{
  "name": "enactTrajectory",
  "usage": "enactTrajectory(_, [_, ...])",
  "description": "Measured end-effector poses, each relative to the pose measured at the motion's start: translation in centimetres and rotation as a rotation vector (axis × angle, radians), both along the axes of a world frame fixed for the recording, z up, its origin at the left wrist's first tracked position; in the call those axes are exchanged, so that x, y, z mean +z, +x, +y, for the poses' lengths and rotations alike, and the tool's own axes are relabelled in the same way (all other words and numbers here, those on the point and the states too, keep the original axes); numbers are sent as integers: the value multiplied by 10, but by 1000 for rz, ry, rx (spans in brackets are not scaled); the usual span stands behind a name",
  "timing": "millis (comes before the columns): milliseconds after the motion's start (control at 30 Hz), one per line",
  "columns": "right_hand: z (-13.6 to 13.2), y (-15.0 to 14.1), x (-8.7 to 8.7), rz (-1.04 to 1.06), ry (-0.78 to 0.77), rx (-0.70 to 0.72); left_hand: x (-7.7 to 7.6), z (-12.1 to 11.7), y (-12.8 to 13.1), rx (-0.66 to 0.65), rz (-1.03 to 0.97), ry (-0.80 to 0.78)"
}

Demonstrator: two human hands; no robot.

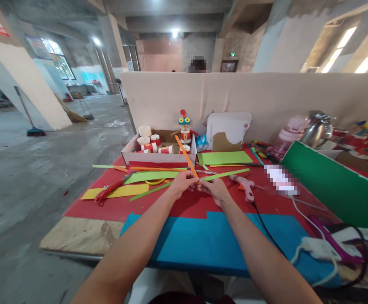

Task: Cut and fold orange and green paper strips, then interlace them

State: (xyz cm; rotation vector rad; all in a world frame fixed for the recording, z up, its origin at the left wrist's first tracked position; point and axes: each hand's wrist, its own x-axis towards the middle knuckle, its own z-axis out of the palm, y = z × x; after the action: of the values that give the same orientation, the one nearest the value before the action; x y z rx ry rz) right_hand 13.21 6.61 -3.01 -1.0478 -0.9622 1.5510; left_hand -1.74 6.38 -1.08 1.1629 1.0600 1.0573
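Observation:
An orange paper strip (186, 155) slants up and away from my fingertips, its lower end between my two hands. My left hand (183, 184) pinches it near that end. My right hand (214, 190) is closed close beside it, with a light green paper strip (230, 173) running out to the right from its fingers. Another green length (149, 192) shows left of my left hand; whether it is the same strip is hidden. Red-handled scissors (112, 189) lie on yellow paper (92, 193) to the left. A pink glue gun (245, 187) rests right of my right hand.
Behind my hands stands a box (158, 159) of paper cups (149, 147), with a spring-necked cup figure (185, 126). Green sheets (225, 158) lie right of it. A green board (336, 185), a power strip (318, 248) and cables occupy the right side. Blue cloth (199, 240) covers the front edge.

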Motion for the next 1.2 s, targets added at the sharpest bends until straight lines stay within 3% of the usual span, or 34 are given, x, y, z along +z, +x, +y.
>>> enactTrajectory(500, [-6,-4,9,19,-57,3,-6,1,4,43,-56,15])
enactTrajectory(900, [2,-2,0,51,-7,-110,-1,-3,8,-13,-83,-61])
enactTrajectory(1200, [-1,-2,2,28,9,-77,-7,-1,11,32,-63,-44])
